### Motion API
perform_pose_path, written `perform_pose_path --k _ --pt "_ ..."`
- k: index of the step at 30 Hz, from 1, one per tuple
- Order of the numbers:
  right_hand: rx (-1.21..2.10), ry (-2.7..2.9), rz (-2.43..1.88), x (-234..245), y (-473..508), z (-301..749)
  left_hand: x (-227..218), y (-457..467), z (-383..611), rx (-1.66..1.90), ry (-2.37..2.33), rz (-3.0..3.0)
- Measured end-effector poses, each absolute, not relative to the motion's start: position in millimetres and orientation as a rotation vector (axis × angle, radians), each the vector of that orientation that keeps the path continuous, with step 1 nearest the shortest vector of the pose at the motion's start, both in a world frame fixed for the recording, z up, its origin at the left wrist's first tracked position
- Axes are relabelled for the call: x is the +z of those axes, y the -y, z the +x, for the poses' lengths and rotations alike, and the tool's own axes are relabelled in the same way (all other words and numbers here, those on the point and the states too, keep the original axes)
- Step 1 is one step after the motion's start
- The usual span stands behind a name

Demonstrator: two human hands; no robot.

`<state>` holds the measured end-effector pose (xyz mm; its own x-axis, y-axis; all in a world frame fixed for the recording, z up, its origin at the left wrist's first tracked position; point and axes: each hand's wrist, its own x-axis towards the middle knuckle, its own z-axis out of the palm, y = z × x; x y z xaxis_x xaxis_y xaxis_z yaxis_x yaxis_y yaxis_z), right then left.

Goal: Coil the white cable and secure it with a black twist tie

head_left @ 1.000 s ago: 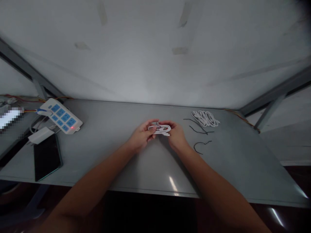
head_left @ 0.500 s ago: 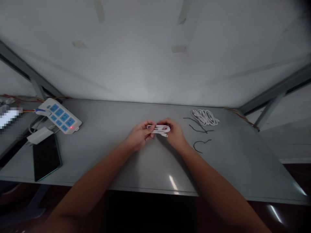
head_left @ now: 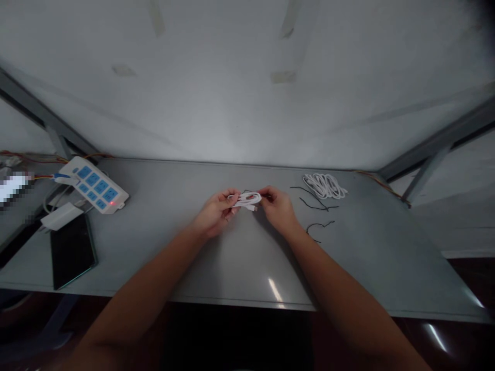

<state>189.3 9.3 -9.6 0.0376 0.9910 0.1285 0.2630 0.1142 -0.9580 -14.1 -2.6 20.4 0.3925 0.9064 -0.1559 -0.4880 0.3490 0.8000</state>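
Observation:
A white cable [head_left: 251, 198], wound into a flat bundle, is held above the table in front of me. My left hand [head_left: 216, 211] pinches its left end between thumb and fingers. A connector [head_left: 251, 207] pokes out at the lower right of the bundle, and a small red patch shows inside the loop. Along the bundle's top edge runs a thin dark strand [head_left: 245, 191]. My right hand [head_left: 277, 208] is closed at the bundle's right end, fingertips pinched together; what lies between them is too small to make out.
A second coiled white cable [head_left: 324, 186] lies on the grey table [head_left: 371, 247] at right, near several black twist ties [head_left: 314, 205]. To the left are a power strip [head_left: 95, 185] with a red light, a white adapter [head_left: 62, 215] and a dark tablet-like device [head_left: 73, 252].
My left hand and the cable bundle have shifted slightly left. The right fingers have drawn away from the bundle's middle to its right end, and a dark strand now shows above it.

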Motion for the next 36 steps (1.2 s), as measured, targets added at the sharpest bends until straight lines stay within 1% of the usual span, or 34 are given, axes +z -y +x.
perform_pose_path --k 3,7,10,13,15,19,25,29,33,36 --pt "0.96 1.325 -1.36 -12 -15 193 27 0 -20 1.089 -0.677 0.714" --pt "1.251 1.03 -1.236 -12 -16 187 24 -5 -19 1.19 -0.711 0.671" --pt "1.481 0.821 -1.124 -10 -10 178 16 -3 -11 1.123 -0.746 0.697" --pt "1.599 0.768 -1.059 -9 -3 171 8 2 -1 1.032 -0.779 0.783" --pt "1.645 0.789 -1.034 -8 1 168 4 4 2 1.058 -0.836 0.822" --pt "1.725 0.836 -1.029 -3 8 161 -2 1 3 1.222 -0.933 0.817" --pt "1.74 0.916 -1.016 5 14 152 -10 -3 2 1.163 -0.999 0.9" --pt "1.729 0.912 -1.062 2 16 151 -10 -3 2 1.205 -1.077 0.96" --pt "1.792 0.812 -1.08 -4 17 151 -4 -2 0 1.23 -1.239 1.172" --pt "1.86 0.7 -1.043 -6 17 150 -4 -2 0 1.267 -1.26 1.212"
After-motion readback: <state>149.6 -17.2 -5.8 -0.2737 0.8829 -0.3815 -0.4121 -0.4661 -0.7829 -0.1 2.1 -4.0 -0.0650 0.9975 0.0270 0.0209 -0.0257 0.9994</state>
